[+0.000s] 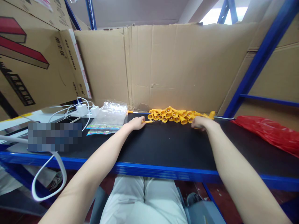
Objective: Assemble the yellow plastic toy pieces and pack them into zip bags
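Note:
A heap of yellow horn-shaped pieces (174,115) lies on the black tabletop against the cardboard, the flared ends of many facing me. To the left of the heap, my left hand (137,123) is closed on a thin yellow twisted stick (148,122), whose end points right toward the pieces. My right hand (199,122) is at the heap's right end with its fingers curled in. Whatever those fingers may hold is hidden from view. One yellow piece (212,115) stands out beyond the right hand.
Clear plastic bags (109,116) lie left of my left hand, near white plugs (82,110) and cables. Red plastic (268,130) covers the table's right side. A cardboard wall (175,68) closes the back, and a blue metal edge (163,171) runs along the front.

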Demonstrator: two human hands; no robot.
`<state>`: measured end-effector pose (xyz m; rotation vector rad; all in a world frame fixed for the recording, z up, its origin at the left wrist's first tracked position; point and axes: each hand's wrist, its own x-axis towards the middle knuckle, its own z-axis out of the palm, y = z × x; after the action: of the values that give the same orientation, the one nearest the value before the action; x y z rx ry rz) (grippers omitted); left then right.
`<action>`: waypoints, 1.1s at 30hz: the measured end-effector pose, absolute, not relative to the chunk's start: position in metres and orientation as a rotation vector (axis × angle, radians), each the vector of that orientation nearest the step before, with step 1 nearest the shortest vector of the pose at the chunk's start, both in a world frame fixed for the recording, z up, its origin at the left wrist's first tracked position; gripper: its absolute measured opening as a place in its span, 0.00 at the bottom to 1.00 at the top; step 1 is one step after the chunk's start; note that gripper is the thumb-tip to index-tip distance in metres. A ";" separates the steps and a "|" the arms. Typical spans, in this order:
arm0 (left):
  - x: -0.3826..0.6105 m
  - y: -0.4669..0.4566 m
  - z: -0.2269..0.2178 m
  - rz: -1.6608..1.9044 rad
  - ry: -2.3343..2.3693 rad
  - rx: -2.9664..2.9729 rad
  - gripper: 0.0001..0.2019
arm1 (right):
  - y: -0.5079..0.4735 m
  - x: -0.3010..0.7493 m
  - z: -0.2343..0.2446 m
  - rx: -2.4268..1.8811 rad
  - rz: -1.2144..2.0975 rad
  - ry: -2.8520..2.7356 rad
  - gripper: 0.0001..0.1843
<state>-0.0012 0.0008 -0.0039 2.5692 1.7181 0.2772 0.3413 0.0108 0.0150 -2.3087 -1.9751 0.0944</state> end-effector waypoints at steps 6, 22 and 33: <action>-0.001 0.000 -0.005 0.294 1.727 2.580 0.13 | -0.017 0.284 0.035 -1.670 0.657 -2.529 0.15; -0.001 0.004 -0.006 0.247 1.717 2.603 0.14 | -0.023 0.249 0.022 -1.510 0.188 -2.506 0.30; 0.001 -0.001 -0.002 0.229 1.727 2.586 0.14 | -0.007 0.264 0.010 -1.654 0.307 -2.432 0.33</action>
<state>0.0005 -0.0012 -0.0023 2.5856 1.7268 0.2292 0.2637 -0.0072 0.0103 -1.6542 -2.4324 0.3068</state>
